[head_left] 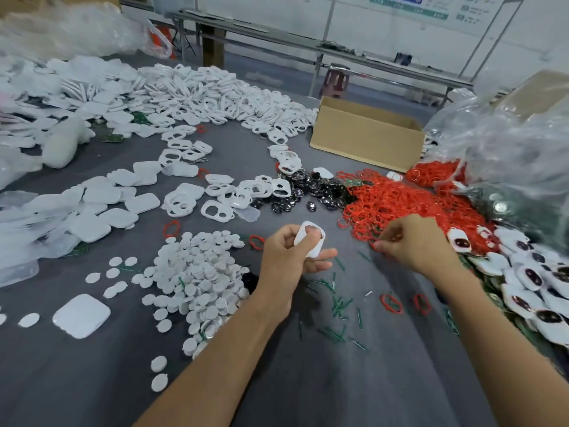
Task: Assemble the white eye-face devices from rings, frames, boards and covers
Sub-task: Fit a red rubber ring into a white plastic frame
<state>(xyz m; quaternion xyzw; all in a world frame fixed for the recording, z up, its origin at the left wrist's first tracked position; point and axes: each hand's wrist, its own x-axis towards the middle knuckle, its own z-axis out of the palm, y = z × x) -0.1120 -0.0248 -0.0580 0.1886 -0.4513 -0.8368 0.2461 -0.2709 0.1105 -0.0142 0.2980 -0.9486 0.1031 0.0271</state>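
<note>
left hand (pixel 288 258) grips white frame (pixel 317 248); right hand (pixel 414 241) curled at red rings (pixel 400 198), grip unclear

An open cardboard box (pixel 366 140) stands before a stool (pixel 335 80).

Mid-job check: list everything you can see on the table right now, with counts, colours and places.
white frame: one, white, held up at centre
red rings: heap, red, right of centre
round discs: heap, white, near left
black pieces: heap, black, centre
covers: many, white, left
loose frames: large heap, white, far side
finished devices: many, white, right edge
cardboard box: one, brown, far right
left hand: grips the white frame
right hand: fingers curled at the red rings' edge
</note>
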